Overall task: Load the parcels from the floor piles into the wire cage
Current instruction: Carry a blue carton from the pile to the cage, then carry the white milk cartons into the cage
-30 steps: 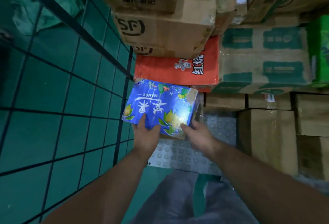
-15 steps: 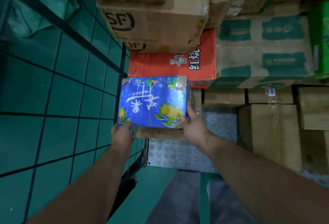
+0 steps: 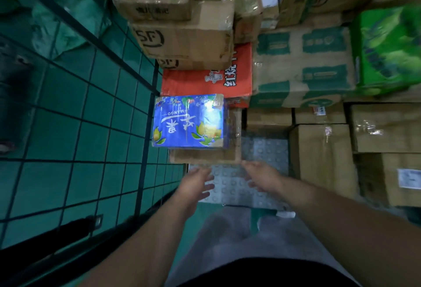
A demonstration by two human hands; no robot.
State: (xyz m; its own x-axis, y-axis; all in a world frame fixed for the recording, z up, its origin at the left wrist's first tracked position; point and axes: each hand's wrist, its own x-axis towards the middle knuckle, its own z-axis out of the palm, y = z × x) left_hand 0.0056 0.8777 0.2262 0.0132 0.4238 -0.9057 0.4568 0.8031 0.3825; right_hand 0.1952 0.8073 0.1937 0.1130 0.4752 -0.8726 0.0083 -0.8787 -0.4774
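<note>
stage: blue mango carton [image 3: 188, 121] stacked inside wire cage [image 3: 145, 77], against its left mesh | my left grip [image 3: 196, 186] and right grip [image 3: 262, 176] spread, empty, over cage floor | cage part-full; floor piles out of view

I have the left hand [image 3: 194, 186] and right hand [image 3: 262, 176] side by side over the studded plate [image 3: 265, 150], touching nothing. Just ahead of both sits the mango box [image 3: 189, 120], on top of a flat carton [image 3: 205, 156]. Beyond it a printed carton [image 3: 193, 81] lies under the SF carton [image 3: 182, 40]. The wire cage wall [image 3: 91, 127] stands left of my left hand, and a tall carton [image 3: 323, 157] stands right of my right.
</note>
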